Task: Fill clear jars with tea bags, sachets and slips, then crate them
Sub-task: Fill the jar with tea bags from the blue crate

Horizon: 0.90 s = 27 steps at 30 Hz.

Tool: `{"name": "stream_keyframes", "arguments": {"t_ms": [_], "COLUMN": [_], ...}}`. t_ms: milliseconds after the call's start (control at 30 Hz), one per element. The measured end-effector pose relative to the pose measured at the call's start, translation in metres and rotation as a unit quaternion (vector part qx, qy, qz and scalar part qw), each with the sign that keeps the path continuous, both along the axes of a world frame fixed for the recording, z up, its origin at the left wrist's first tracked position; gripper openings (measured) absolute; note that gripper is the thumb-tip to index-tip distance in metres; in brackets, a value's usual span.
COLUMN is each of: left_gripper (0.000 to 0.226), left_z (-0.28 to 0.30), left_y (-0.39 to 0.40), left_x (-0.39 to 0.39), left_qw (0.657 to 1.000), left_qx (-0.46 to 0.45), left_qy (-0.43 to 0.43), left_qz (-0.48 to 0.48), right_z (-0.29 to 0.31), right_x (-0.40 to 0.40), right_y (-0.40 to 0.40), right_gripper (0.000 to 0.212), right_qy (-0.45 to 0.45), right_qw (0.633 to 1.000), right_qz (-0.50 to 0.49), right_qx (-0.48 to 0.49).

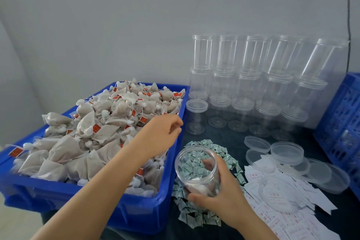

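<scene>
While gripped at its base above the sachets:
Jar (196, 169): open, tilted, a tea bag inside.
Right hand (220, 198): wrapped round jar.
Left hand (161, 134): over blue bin (140, 212) of tea bags (101, 122), fingers loosely curled, holding nothing visible.
Sachets (229, 160): heaped beneath.
Slips (288, 200): right.
Empty jars (253, 84): stacked behind.

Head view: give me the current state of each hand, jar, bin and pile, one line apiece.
Left hand: over the tea bags, fingers loosely curled, empty.
Right hand: grips the open jar.
Open jar: tilted, no lid, white contents at the bottom.
Blue bin: heaped with tea bags.
Stacked jars: empty, lidded.
Loose lids: off, on the table.
Green sachets: loose pile.
White slips: scattered.
</scene>
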<state>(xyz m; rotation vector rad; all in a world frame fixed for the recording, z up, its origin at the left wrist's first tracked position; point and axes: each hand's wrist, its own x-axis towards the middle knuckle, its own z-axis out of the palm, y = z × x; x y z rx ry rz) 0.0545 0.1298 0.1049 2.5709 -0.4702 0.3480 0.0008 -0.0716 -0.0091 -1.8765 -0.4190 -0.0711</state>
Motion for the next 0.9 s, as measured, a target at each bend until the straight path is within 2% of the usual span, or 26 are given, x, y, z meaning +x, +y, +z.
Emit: {"name": "stream_keyframes", "arguments": {"t_ms": [100,233,333,500,633,900], "left_gripper": [0.033,0.05,0.044,0.039,0.037,0.029], "left_z": [-0.022,-0.049,-0.057,-0.061,-0.057,-0.049], "left_y": [0.011,0.023,0.023,0.02,0.018,0.01], "left_x": [0.01,0.017,0.016,0.018,0.016,0.007], "left_qw": [0.994,0.966,0.942,0.888,0.856,0.839], "left_qx": [0.077,0.207,0.274,0.405,0.455,0.472], "left_qy": [-0.002,0.089,0.135,0.135,0.129,0.126], "left_qz": [0.074,0.126,0.136,0.169,0.208,0.241], "right_z": [-0.001,0.0,0.0,-0.002,-0.002,-0.002], "right_x": [0.0,-0.001,0.0,0.0,-0.001,-0.002], "right_y": [-0.001,-0.001,0.0,0.0,-0.001,-0.001], "right_gripper": [0.103,0.103,0.101,0.104,0.105,0.101], "right_qy": [0.007,0.005,-0.005,-0.001,0.011,0.002], "right_qw": [1.0,1.0,1.0,1.0,1.0,1.0], "right_qz": [-0.002,-0.009,-0.008,-0.013,-0.016,-0.016], "right_qx": [0.005,-0.003,-0.009,-0.012,-0.012,-0.007]}}
